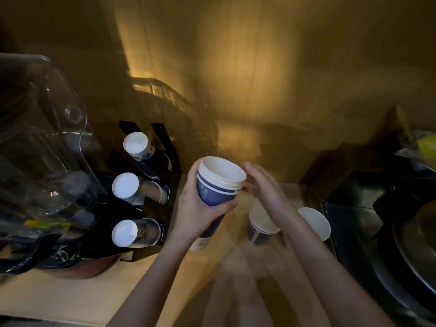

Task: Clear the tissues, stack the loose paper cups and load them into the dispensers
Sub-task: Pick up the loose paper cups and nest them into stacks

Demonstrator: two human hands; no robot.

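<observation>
My left hand (197,208) grips a stack of blue-and-white paper cups (218,187), tilted with the mouth up and away from me, above the wooden counter (70,298). Just right of the stack's rim, my right hand (264,185) has its fingers spread and holds nothing; whether the fingertips touch the rim I cannot tell. Two loose cups stand on the counter: one (259,228) partly hidden under my right wrist, another (316,221) further right. A black dispenser rack (151,241) at left holds three slanted rows of cups, bottoms facing me. No tissues show.
A clear plastic cover (44,142) and a dark appliance (35,258) fill the left edge. A black sink area with a metal bowl (415,244) lies at right. A yellow item (427,145) sits at the far right. A wooden wall stands behind.
</observation>
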